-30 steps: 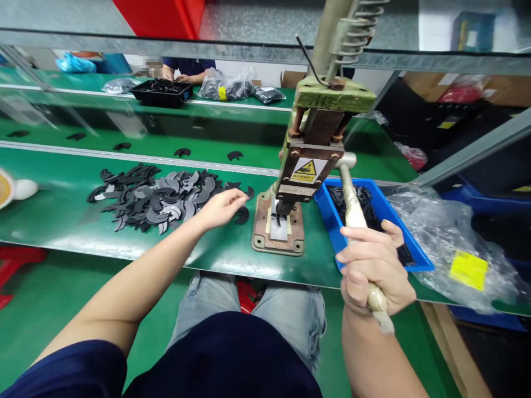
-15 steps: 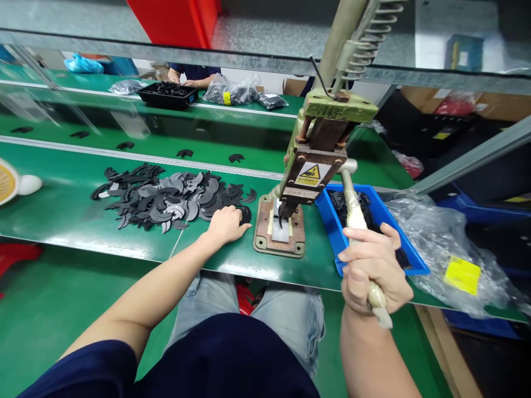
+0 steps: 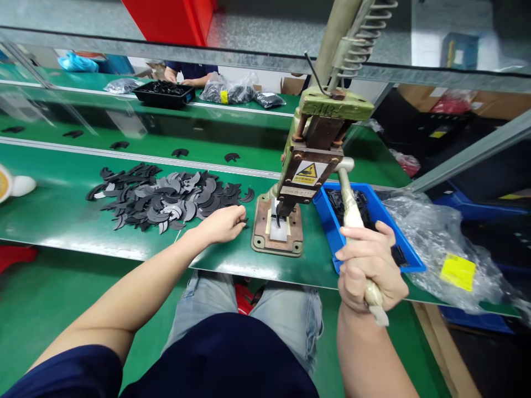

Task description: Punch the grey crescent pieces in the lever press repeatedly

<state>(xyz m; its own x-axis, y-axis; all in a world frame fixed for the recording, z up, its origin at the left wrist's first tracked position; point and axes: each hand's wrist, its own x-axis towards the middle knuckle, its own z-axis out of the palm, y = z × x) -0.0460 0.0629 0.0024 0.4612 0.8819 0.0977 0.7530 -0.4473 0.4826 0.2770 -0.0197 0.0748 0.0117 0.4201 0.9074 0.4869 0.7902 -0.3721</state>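
A hand press [image 3: 309, 166] with a yellow warning label stands on a rusty base plate [image 3: 276, 226] on the green bench [image 3: 62, 221]. My right hand [image 3: 369, 265] is wrapped round its taped lever handle [image 3: 350, 204]. My left hand [image 3: 222, 224] rests on the bench just left of the base plate, fingers pinched on a black crescent-shaped piece [image 3: 244, 222]. To its left lies a heap of several black and grey crescent pieces [image 3: 166, 196].
A blue tray [image 3: 336, 229] with black parts sits right of the press, beside a clear plastic bag [image 3: 448, 249] with a yellow label. Single crescents ride the conveyor belt [image 3: 145, 145] behind. Another person's hands work at a black tray [image 3: 164, 91] across the line.
My left hand drew back from the edge of the heap toward me, closed on a black piece and lifted slightly. My right hand stays on the lever.
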